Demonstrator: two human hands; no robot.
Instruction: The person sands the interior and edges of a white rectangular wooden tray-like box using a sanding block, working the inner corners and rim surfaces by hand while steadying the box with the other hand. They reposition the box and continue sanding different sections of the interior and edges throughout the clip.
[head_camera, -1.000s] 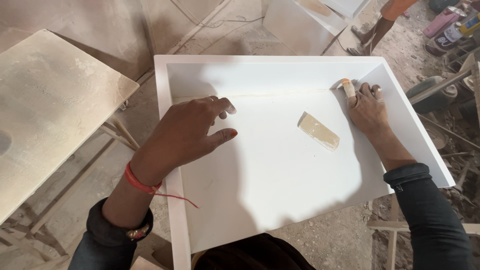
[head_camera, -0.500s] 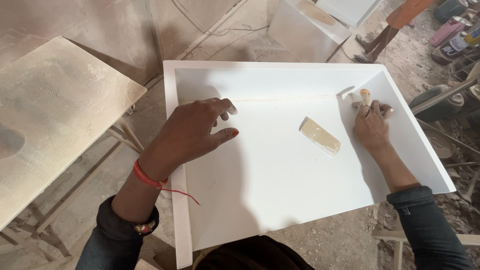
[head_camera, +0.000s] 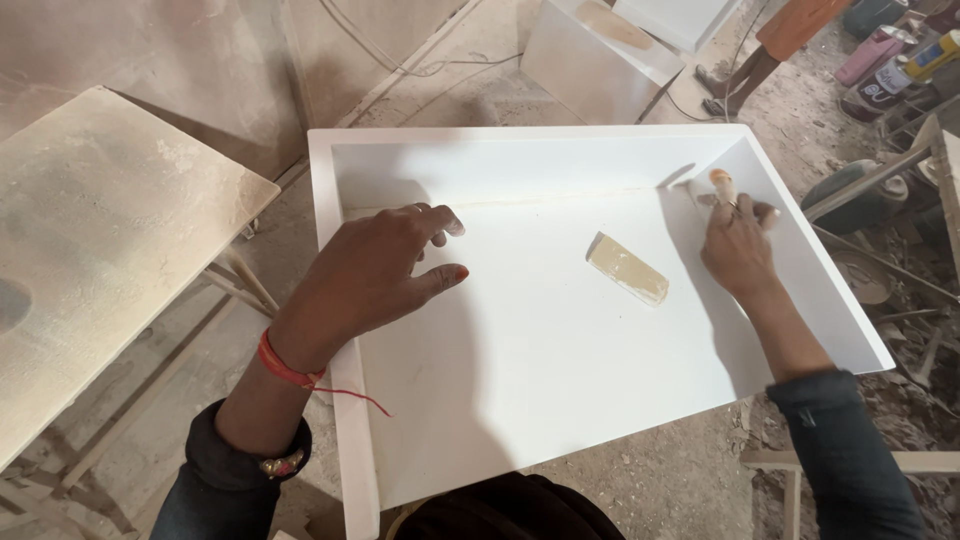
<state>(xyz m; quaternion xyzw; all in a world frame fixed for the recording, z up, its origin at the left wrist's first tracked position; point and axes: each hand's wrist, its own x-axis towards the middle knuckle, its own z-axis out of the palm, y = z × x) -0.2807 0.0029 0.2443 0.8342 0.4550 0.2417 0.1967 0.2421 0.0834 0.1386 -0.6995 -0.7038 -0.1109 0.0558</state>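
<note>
The right hand (head_camera: 738, 252) rests in the far right inner corner of the white rectangular solid-surface tray (head_camera: 560, 400), fingers closed around a small orange-tipped tool (head_camera: 722, 184) pressed at the corner seam. A flat beige rectangular block (head_camera: 627, 269) lies on the tray floor just left of this hand, apart from it; its long axis runs diagonally from far left to near right. The right hand is clearly nearer to it. The left hand (head_camera: 375, 270) rests spread open on the tray's left part, holding nothing, fingers lightly curved. The block looks matte with worn edges.
</note>
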